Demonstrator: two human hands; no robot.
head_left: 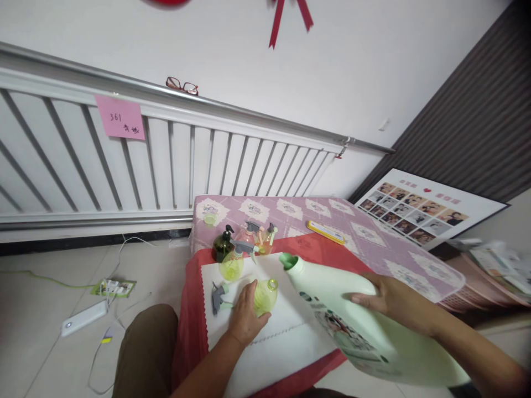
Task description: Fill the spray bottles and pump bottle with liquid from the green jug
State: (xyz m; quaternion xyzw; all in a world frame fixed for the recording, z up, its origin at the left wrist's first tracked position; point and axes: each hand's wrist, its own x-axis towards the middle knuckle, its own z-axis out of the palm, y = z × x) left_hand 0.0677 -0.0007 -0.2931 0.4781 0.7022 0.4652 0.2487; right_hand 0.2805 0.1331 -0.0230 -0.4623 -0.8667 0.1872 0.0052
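Observation:
My left hand (245,315) is wrapped round a small yellow-green spray bottle (266,294) with no cap, which stands open-necked on a white cloth (290,331). My right hand (388,301) grips a big pale green jug (352,320), tilted, its open spout (289,261) pointing toward the small bottle from just above and to the right. A grey trigger sprayer head (218,297) lies loose on the cloth left of my left hand.
Another yellow-green spray bottle (232,264), a dark green pump bottle (223,244) and two more sprayers (260,236) stand at the back of the low table (373,237). A yellow flat object (326,231) lies on the pink cloth. A radiator (124,160) is behind; a power strip (83,318) lies on the floor.

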